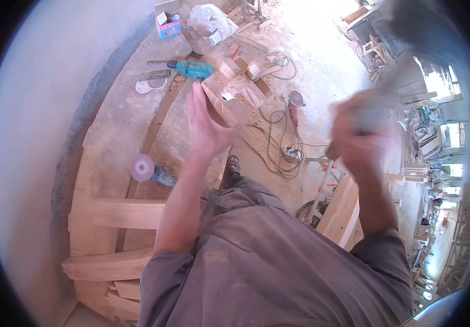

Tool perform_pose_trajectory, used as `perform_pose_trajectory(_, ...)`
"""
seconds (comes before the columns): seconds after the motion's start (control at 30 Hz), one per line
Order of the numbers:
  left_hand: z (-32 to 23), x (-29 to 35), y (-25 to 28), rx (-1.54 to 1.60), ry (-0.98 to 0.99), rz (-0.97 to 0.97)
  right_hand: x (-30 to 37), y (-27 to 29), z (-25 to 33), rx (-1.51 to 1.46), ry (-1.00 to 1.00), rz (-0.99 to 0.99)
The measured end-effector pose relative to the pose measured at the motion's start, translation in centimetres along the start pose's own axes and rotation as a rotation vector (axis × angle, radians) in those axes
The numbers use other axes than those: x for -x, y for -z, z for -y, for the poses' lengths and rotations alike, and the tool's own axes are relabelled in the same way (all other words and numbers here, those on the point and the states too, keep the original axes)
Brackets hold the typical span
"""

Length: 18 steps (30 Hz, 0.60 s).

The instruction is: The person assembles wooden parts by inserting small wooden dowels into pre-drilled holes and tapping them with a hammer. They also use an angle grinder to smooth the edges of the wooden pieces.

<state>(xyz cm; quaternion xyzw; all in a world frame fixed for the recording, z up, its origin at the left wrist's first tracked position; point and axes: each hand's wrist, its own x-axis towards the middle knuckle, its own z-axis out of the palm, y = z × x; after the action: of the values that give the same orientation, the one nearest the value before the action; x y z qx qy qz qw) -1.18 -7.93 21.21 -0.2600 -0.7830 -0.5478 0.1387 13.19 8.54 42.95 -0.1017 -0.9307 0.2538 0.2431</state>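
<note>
My left hand (pixel 207 128) grips a squared wooden block (pixel 237 103) by its left side and near corner, fingers stretched up along the edge. Wood chips and a pale opening show on the block's upper face. Raised at the right, my right hand (pixel 363 128) is closed round the handle of a hammer-like tool (pixel 404 71). Motion smears it, and its dark head (pixel 423 24) is too blurred to tell exactly. Just beyond the block lies a teal power drill (pixel 194 69) with a long bit.
On the left bench lie an angle grinder (pixel 161 175) with a pale disc and cut timbers (pixel 128 213). A red grinder (pixel 293 114) and coiled cables (pixel 281 158) are on the floor. A box (pixel 168 20) and plastic bag (pixel 210 22) stand far off. Beams (pixel 341 210) lean right.
</note>
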Motion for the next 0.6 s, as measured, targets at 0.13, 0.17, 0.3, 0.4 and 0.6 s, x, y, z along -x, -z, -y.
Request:
perform_pose_trajectory(0.13,-0.3,-0.3,-0.4,0.027,0.076,0.039,0.8,-3.7,-2.3,0.17,-0.054,0.447)
perform_pose_trajectory(0.17,-0.4,-0.5,-0.4,0.045,0.097,0.049,1.2,-3.7,-2.2,0.117,-0.092,0.435)
perform_pose_trajectory(0.3,0.9,-0.2,-0.8,0.014,0.0,-0.019,0.5,-2.4,-1.6,-0.056,-0.295,0.236)
perform_pose_trajectory(0.4,-0.2,-0.6,-1.9,0.069,-0.014,-0.033,-2.5,4.6,1.8,-0.314,0.09,-0.213)
perform_pose_trajectory(0.6,0.1,-0.9,-1.9,0.076,0.022,-0.036,-4.4,3.7,5.1,-0.156,0.128,-0.514)
